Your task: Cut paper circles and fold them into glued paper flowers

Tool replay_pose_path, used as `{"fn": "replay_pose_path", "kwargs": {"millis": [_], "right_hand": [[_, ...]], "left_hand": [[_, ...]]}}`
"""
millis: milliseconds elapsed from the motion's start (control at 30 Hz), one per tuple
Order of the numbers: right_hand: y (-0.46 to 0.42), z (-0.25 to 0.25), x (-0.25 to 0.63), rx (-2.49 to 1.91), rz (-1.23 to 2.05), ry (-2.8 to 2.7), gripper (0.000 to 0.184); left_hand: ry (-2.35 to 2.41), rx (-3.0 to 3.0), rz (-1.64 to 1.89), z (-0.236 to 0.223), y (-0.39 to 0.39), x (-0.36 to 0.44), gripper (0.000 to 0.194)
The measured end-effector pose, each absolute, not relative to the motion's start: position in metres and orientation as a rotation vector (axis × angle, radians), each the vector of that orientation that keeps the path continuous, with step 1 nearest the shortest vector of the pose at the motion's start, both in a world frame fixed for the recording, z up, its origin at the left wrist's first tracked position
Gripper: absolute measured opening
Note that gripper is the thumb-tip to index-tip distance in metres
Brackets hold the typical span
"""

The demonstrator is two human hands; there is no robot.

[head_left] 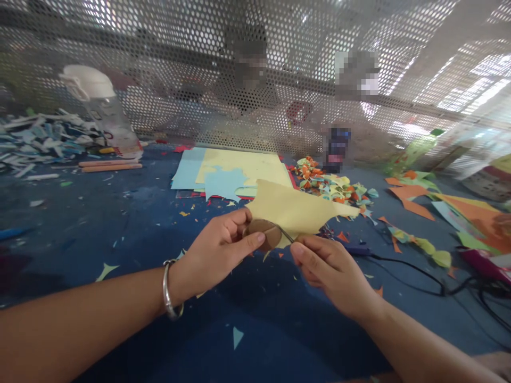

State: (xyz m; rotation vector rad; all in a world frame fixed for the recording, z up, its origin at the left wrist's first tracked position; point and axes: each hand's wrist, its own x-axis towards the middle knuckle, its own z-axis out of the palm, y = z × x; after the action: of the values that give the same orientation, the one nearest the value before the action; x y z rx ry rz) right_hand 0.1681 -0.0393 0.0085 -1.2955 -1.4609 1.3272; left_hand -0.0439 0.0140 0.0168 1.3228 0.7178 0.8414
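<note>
My left hand [223,242] pinches a round brown disc [261,234], thumb on its face, together with a sheet of yellow paper [291,205] behind it. The paper has curved, cut-out edges and a narrow point toward the right. My right hand [327,268] is closed on a thin dark metal tool [285,233], whose tip lies across the upper right of the disc. The tool's kind cannot be made out, as the fingers hide its other end. Beyond the hands lies a stack of blue and yellow sheets [239,159], topped by a cut blue piece [225,182].
Small folded paper pieces [331,183] are heaped behind the yellow paper. A bottle [107,111] stands at left beside white and blue strips [40,141] and two sticks [112,166]. Orange scraps [411,199] and a black cable [419,270] lie right. A perforated metal screen [179,80] borders the table.
</note>
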Motion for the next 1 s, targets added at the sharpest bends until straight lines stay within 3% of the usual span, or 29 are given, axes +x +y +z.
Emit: {"fn": "replay_pose_path", "kwargs": {"millis": [233, 733, 1000], "right_hand": [[-0.0394, 0.009, 0.1723, -1.351, 1.204, -1.585, 0.044], [-0.0373, 0.0163, 0.1746, -1.417, 0.986, -1.834, 0.046], [-0.0373, 0.0168, 0.1737, -1.384, 1.0, -1.822, 0.044]], "left_hand": [[0.611, 1.153, 0.818, 0.0158, 0.0128, -0.0425, 0.015], [0.671, 1.467, 0.812, 0.0119, 0.0129, -0.0462, 0.01], [0.647, 1.392, 0.849, 0.0102, 0.0109, -0.0436, 0.026]]}}
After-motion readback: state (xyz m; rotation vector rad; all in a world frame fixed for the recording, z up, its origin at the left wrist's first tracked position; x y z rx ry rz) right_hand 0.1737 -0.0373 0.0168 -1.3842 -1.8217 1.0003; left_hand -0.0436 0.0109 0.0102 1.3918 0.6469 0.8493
